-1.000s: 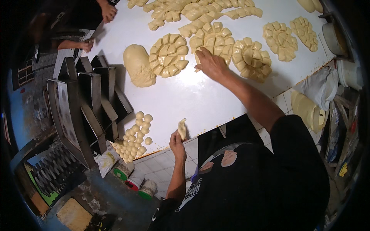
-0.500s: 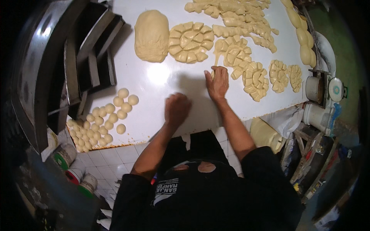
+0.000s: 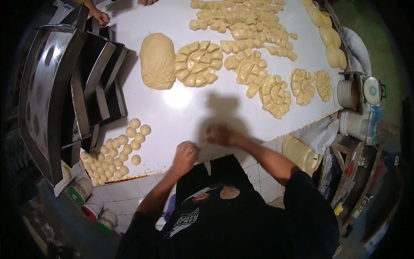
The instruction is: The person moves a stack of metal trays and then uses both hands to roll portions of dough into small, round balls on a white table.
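Near the table's front edge, my left hand (image 3: 186, 155) is curled closed; whatever lies inside its fingers is hidden. Just beside it, to the right, my right hand (image 3: 218, 134) is closed and raised slightly, in shadow and a little smeared, seemingly round a small piece of dough that its fingers mostly cover. Left of my hands lies a cluster of small round dough balls (image 3: 123, 139). Beyond them rest a large smooth dough loaf (image 3: 157, 62) and a flat dough round cut into chunks (image 3: 198, 64). More cut dough (image 3: 274, 96) spreads to the right.
Stacked metal trays (image 3: 51, 82) stand on the left of the white table (image 3: 172, 121). Another person's hand (image 3: 101, 18) is beside them at the far left. Dough strips (image 3: 246, 26) lie at the back. A pot (image 3: 347, 95) stands off the right edge.
My right hand has drawn back from the cut dough toward my body, and a narrow dough strip there is gone. My left hand has moved nearer me. Another person's hands have appeared at the top.
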